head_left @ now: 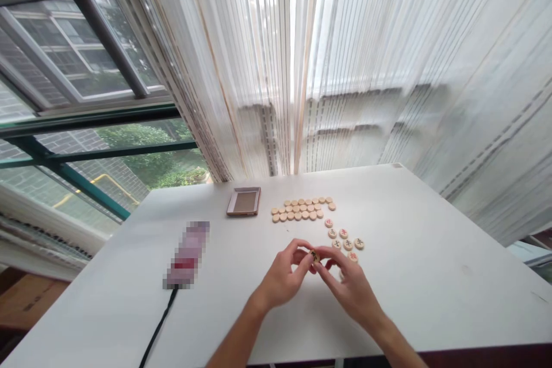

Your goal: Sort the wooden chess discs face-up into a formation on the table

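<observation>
Between the fingertips of both hands, a round wooden xiangqi piece [314, 256] is held with its dark character showing. My left hand [287, 267] pinches it from the left, and my right hand [347, 282] grips its other side. Just beyond my right hand lie several loose xiangqi pieces, face up with red or black characters, among them a red-marked piece [344, 233] and a black-marked piece [359, 244]. One of them is partly covered by my right fingers. Farther back, rows of pieces [298, 216] lie with blank sides up.
A shallow open box [230, 211] sits at the back left of the white table [431, 276]. Nearer on the left is a blurred-out flat object [190, 250] with a black cable [160, 325] running to the front edge. String curtains [366, 40] hang behind the table.
</observation>
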`<state>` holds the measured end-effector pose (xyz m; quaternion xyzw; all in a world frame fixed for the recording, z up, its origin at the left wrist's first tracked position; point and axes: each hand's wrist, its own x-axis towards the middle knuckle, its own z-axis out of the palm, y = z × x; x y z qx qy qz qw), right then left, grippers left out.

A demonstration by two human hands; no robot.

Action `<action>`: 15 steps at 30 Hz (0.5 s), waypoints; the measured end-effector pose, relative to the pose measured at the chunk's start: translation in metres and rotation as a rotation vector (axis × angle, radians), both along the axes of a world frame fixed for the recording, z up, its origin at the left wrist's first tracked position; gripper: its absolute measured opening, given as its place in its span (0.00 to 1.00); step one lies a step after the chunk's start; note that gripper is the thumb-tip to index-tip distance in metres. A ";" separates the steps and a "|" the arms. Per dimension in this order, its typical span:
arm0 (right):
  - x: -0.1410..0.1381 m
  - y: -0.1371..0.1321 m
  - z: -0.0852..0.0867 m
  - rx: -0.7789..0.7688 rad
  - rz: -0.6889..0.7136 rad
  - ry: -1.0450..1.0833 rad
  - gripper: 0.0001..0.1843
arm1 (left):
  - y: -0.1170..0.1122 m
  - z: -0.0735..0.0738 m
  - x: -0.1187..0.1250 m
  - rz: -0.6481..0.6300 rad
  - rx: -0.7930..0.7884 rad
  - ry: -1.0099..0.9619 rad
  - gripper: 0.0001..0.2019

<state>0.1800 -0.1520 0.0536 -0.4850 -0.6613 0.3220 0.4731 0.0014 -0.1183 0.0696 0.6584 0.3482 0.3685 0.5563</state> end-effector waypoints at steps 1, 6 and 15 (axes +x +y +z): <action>-0.005 -0.010 -0.005 -0.034 -0.016 0.039 0.13 | -0.010 -0.001 -0.002 0.019 -0.005 0.022 0.11; -0.019 -0.038 -0.030 -0.168 -0.051 0.173 0.13 | -0.042 -0.017 -0.007 0.082 0.005 0.104 0.10; -0.018 -0.035 -0.032 -0.207 -0.035 0.179 0.13 | -0.046 -0.031 -0.007 0.113 0.033 0.070 0.11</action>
